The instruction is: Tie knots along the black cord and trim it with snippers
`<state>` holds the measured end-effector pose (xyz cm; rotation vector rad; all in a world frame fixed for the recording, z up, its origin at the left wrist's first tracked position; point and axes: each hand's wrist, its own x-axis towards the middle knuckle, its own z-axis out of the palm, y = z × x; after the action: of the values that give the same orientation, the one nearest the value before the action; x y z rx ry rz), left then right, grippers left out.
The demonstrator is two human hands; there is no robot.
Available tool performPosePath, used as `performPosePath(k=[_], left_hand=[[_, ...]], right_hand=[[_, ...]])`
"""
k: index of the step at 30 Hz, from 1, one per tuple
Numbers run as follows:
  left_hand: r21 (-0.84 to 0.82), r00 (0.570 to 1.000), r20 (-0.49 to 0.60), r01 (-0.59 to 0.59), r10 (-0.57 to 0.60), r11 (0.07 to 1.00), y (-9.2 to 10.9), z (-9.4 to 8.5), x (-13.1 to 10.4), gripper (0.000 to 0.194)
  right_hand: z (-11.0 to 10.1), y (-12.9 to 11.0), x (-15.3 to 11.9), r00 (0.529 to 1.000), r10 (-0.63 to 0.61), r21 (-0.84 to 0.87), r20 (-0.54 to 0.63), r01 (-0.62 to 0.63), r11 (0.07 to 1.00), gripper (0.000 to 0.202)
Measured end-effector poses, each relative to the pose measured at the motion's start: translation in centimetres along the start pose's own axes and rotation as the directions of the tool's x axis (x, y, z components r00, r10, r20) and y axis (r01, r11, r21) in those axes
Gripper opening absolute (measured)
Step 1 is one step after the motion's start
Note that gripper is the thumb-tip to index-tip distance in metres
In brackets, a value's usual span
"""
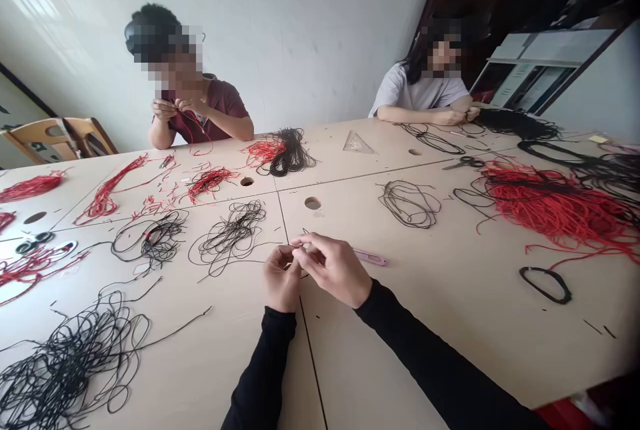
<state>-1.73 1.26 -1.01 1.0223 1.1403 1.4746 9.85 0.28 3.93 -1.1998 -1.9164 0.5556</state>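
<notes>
My left hand [282, 281] and my right hand [336, 269] meet above the table seam, fingertips pinched together on a thin black cord. Most of the gripped part is hidden by the fingers. Strands run leftward from my hands to a loose black cord bundle [235, 230] on the table. Just right of my right hand lies a pink utility knife [371, 258], its near end partly covered by the hand. Both my forearms wear black sleeves.
A big black cord tangle [70, 357] spreads at the front left. Red cords [555, 207], scissors [465, 162] and a coiled black cord [410, 203] lie to the right. Two people [200, 107] sit across the table. A round hole [313, 203] pierces the tabletop.
</notes>
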Motion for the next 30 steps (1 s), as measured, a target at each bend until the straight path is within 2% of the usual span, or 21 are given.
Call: performPosePath(k=[3, 7, 10, 13, 17, 19, 21, 24, 26, 28, 30], left_hand=[[0.092, 0.998, 0.011, -0.065, 0.064, 0.994, 0.1, 0.0, -0.2, 0.013], [0.135, 0.997, -0.003, -0.081, 0.082, 0.988, 0.1, 0.0, -0.3, 0.009], [0.158, 0.997, -0.040, -0.065, 0.072, 0.985, -0.1, -0.1, -0.2, 0.015], [0.123, 0.994, -0.098, -0.029, 0.041, 0.992, -0.2, -0.2, -0.1, 0.023], [-0.066, 0.991, -0.109, 0.071, -0.078, 0.995, -0.2, -0.1, 0.3, 0.020], [-0.158, 0.983, -0.127, 0.113, -0.134, 0.981, -0.1, 0.0, 0.4, 0.023], [-0.214, 0.978, -0.136, 0.126, -0.158, 0.969, 0.0, 0.1, 0.6, 0.026], [-0.273, 0.973, -0.137, 0.143, -0.186, 0.951, 0.2, 0.0, 0.7, 0.027], [-0.323, 0.968, -0.134, 0.162, -0.214, 0.933, 0.4, -0.2, 0.7, 0.028], [-0.374, 0.965, -0.115, 0.178, -0.236, 0.910, 0.5, -0.4, 0.8, 0.029], [-0.411, 0.964, -0.078, 0.202, -0.256, 0.889, 0.7, -0.5, 0.8, 0.029]], right_hand=[[1.5, -0.5, 0.9, 1.000, 0.028, -0.154, -0.011, -0.030, 0.988, 0.017], [2.2, -0.1, 1.2, 0.999, 0.034, -0.129, -0.029, -0.038, 0.991, 0.015], [2.0, -0.4, 0.9, 0.999, 0.040, -0.026, -0.004, -0.040, 0.999, 0.014], [1.4, -1.2, 0.4, 0.989, 0.087, 0.141, 0.123, -0.104, 0.985, 0.013], [-0.8, -1.8, 0.6, 0.968, 0.122, 0.438, 0.220, -0.209, 0.874, 0.023], [-2.7, -1.4, 1.0, 0.967, 0.226, 0.607, 0.120, -0.251, 0.754, 0.028], [-5.0, -0.7, 1.5, 0.942, 0.328, 0.734, -0.071, -0.173, 0.657, 0.029], [-7.8, 1.0, 2.1, 0.856, 0.443, 0.836, -0.266, -0.024, 0.549, 0.028], [-8.5, 2.7, 2.1, 0.800, 0.522, 0.849, -0.296, -0.029, 0.527, 0.023], [-8.3, 4.6, 2.0, 0.744, 0.609, 0.788, -0.276, -0.188, 0.586, 0.018], [-7.6, 6.2, 1.6, 0.754, 0.637, 0.577, -0.161, -0.452, 0.680, 0.020]])
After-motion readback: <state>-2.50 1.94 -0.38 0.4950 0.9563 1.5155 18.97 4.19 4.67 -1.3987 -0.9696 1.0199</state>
